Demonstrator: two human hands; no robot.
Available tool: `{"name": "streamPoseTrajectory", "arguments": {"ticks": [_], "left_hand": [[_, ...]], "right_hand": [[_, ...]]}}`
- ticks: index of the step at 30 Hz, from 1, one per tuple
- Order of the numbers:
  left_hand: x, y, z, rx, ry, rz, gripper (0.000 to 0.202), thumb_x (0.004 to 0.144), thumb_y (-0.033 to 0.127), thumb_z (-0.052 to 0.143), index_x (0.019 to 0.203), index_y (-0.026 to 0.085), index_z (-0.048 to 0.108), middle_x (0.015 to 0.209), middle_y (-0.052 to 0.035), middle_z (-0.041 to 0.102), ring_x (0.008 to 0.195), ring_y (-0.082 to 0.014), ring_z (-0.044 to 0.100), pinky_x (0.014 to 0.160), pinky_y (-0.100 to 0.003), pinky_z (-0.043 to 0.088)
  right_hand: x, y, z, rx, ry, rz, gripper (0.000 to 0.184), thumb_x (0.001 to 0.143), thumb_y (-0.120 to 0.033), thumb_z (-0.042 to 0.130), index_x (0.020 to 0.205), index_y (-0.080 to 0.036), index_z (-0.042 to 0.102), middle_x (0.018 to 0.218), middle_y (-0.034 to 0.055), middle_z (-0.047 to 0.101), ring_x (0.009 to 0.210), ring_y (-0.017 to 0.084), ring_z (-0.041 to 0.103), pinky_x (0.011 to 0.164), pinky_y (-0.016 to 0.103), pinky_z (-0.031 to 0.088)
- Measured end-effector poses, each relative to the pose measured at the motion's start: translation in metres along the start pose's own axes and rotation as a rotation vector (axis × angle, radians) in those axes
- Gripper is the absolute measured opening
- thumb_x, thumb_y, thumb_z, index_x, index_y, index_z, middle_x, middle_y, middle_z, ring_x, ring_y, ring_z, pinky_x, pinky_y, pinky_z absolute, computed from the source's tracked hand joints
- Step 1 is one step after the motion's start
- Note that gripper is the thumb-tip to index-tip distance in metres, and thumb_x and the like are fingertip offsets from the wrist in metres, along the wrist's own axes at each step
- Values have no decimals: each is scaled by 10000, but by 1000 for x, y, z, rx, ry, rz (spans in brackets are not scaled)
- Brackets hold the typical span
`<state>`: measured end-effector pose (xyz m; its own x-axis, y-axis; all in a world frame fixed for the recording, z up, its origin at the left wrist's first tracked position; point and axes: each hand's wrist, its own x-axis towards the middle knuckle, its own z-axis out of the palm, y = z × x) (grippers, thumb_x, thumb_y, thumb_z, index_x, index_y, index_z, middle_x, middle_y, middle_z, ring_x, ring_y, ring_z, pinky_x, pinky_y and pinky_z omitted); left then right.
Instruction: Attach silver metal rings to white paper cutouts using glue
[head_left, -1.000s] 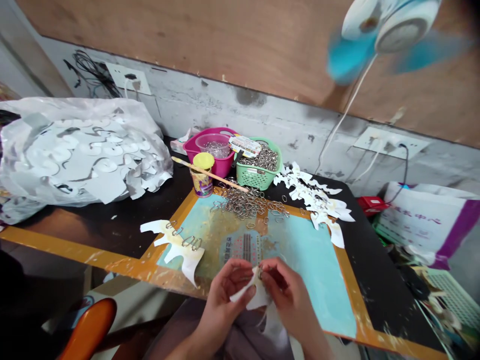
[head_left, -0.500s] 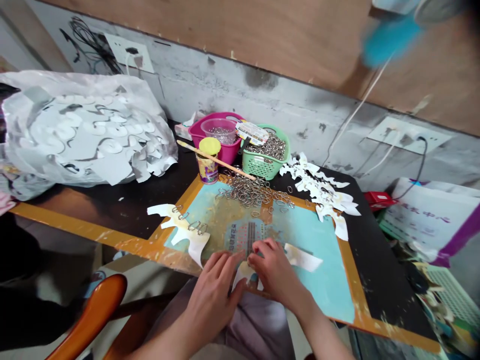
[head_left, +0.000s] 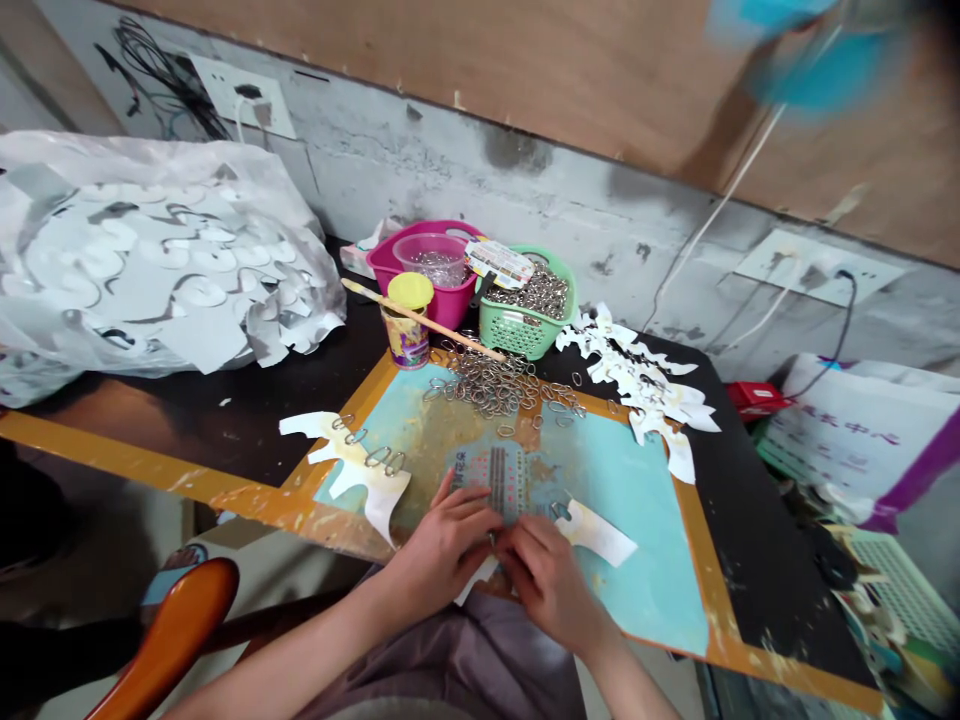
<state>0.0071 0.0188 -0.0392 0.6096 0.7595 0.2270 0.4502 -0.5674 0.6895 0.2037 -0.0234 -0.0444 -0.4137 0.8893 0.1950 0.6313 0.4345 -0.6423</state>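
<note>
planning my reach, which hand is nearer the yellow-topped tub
Left. The left hand is in front of the yellow-topped tub, slightly to its right; the right hand is also in front but farther right.

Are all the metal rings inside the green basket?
No, a pile of loose metal rings lies outside, in front of the green basket.

"What is this worktop like?"

"It is black, and an orange-brown border goes around a light blue area."

"And which things are lying there?"

"At the back stand a pink basket, a green basket and a yellow-topped cup. A heap of metal rings lies before them. One white cut piece lies at the left, several white cutouts at the right, and a big plastic bag at the far left."
</note>
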Motion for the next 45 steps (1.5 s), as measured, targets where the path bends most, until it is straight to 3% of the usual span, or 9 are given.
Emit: {"name": "streamPoseTrajectory", "arguments": {"ticks": [4,7,14,21,25,30,35,39,45], "left_hand": [[-3,-1,2,57,9,51,183,921,111,564,858,236,681,1067,3,762,1275,-257,568,1231,-582,129],[-7,-1,3,146,72,105,210,931,110,546,882,239,704,1183,-28,731,1273,-258,564,1221,-569,169],[-6,-1,1,172,36,181,212,946,103,532,904,233,693,1129,21,769,1282,-222,566,1262,-488,12],[-5,-3,-1,153,32,130,211,942,128,552,939,261,716,1082,25,780,1285,-257,556,1243,-569,-38],[-6,-4,-1,190,59,200,271,927,108,555,1027,285,734,1090,5,776,1275,-263,558,1242,-585,-16],[-9,-4,2,281,60,235,225,912,113,588,999,261,732,1102,-10,774,1246,-297,571,1226,-636,-14],[-12,-2,4,325,63,243,244,899,90,598,1042,243,723,1139,-44,760,1241,-309,576,1211,-680,6],[-11,2,-5,238,-31,195,361,841,60,579,1114,257,710,1180,-45,745,1310,-321,536,1213,-677,-30],[-8,6,-12,183,-83,160,386,802,84,577,1114,266,711,1213,-28,735,1337,-334,516,1212,-663,-86]], "right_hand": [[-3,1,-11,106,-15,14,90,979,-130,531,982,-211,570,973,50,597,942,219,577,823,338,484],[0,2,-18,102,19,-8,229,973,-109,523,1173,-209,573,1115,85,589,1033,229,568,893,355,497],[-2,8,-13,-177,-90,-123,187,1001,-106,466,937,-187,623,928,69,621,861,232,551,782,369,502],[-22,11,-6,-311,-26,-169,258,969,-69,426,1073,-178,635,940,98,621,873,257,571,842,421,528],[-18,9,-8,-225,8,-148,235,978,-90,441,1069,-190,632,936,93,623,852,248,577,795,406,543],[-19,8,-11,27,134,-102,397,929,-20,408,1255,-221,517,1183,119,621,1057,254,583,914,426,525],[-23,5,-6,4,95,-116,428,899,-28,438,1287,-202,489,1036,116,664,960,256,604,798,391,553],[-20,0,-5,-89,83,-96,448,901,-59,465,1331,-186,473,1018,130,671,944,273,615,777,409,552],[-20,1,-11,116,123,-44,365,937,-70,448,1263,-228,498,1039,92,664,981,234,627,838,374,553]]}}
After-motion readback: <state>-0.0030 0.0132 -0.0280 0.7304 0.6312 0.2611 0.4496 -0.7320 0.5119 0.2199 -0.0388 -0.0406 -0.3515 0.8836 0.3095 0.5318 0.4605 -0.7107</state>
